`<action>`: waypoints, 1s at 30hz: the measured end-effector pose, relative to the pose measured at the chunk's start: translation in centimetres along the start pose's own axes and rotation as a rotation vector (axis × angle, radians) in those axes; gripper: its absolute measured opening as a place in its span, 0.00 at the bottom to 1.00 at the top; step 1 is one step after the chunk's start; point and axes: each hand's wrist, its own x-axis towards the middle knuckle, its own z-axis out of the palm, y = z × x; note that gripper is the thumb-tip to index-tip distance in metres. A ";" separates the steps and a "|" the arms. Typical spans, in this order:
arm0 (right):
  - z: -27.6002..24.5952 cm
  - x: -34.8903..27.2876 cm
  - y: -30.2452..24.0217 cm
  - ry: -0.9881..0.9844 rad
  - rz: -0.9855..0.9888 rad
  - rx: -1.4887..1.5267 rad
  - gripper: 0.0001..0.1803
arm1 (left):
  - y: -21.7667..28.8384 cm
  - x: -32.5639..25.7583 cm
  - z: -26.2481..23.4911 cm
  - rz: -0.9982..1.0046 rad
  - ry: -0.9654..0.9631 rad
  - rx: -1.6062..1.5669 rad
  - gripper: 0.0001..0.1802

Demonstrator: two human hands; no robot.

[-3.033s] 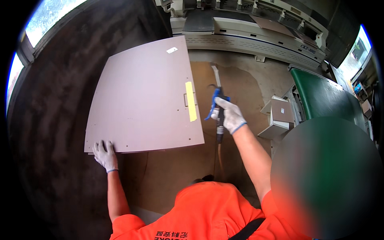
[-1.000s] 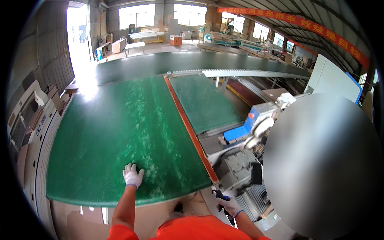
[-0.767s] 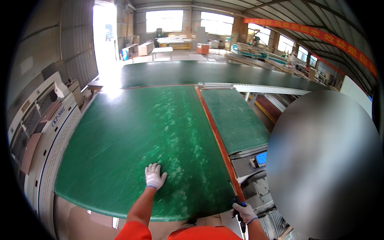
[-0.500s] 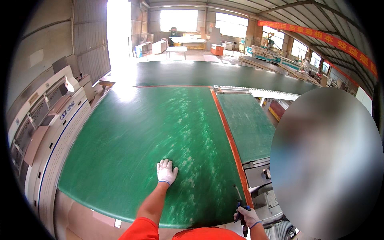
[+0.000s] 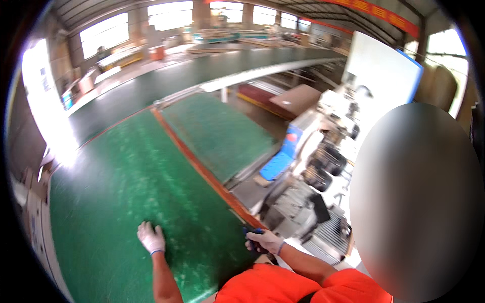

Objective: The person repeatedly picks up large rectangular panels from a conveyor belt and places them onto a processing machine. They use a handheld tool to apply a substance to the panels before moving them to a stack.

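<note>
On the green belt [image 5: 96, 207], the gloved left hand [image 5: 150, 238] rests palm down, fingers loosely spread, holding nothing, while the gloved right hand [image 5: 268, 241] grips a blue-and-black air gun [image 5: 252, 230] near the red strip's [image 5: 202, 172] lower end.

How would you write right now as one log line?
left hand: open, palm down over green surface | right hand: gripping air gun | green surface: whitish marks
</note>
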 end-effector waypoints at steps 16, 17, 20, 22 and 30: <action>-4.0 -2.9 3.1 0.058 -0.125 0.091 0.17 | 6.1 0.0 3.7 0.058 -0.038 -0.020 0.27; -4.2 -2.7 3.1 0.040 -0.108 0.089 0.17 | 6.3 0.0 3.9 0.065 -0.036 -0.024 0.26; -4.4 -2.8 2.8 0.032 -0.078 0.044 0.17 | 7.0 -0.2 4.1 0.084 -0.034 -0.035 0.26; -4.5 -2.6 2.7 0.045 -0.070 0.023 0.17 | 7.4 -0.3 4.3 0.097 -0.030 -0.042 0.26; -4.5 -2.4 2.8 0.025 -0.067 0.135 0.18 | 8.6 0.0 4.6 0.121 -0.016 -0.081 0.25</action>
